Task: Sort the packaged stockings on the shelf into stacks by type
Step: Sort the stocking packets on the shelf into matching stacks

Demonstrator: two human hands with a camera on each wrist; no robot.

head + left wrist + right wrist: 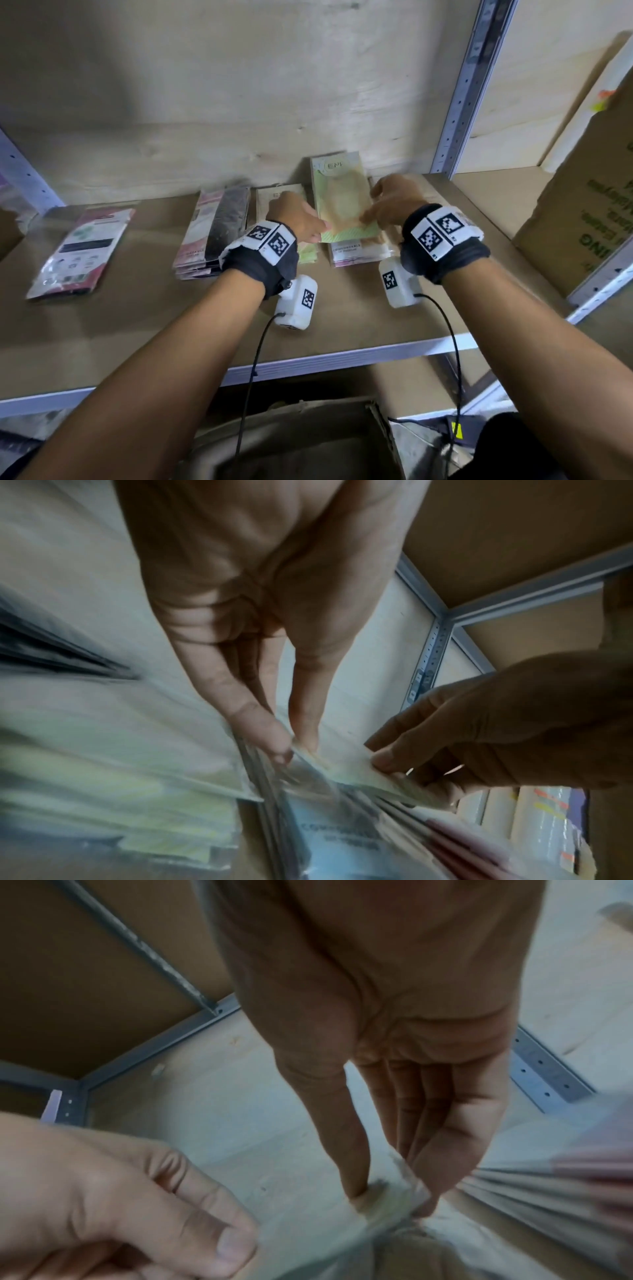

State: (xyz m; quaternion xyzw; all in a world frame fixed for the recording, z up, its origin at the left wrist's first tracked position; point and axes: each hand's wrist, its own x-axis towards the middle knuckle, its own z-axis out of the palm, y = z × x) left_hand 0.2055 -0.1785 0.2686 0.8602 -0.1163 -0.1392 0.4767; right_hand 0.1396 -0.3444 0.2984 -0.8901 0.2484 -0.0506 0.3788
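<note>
Green-printed stocking packet (342, 202) pinched by both hands (298, 219) (394, 202).

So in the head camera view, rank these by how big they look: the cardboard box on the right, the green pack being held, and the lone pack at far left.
1. cardboard box, though cropped.
2. lone pack and green pack: too alike to rank; both hands cover part of the green one.

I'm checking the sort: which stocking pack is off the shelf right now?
The green-and-beige pack, held tilted up by the left hand and right hand at its lower edge; every other pack lies flat on the shelf.
</note>
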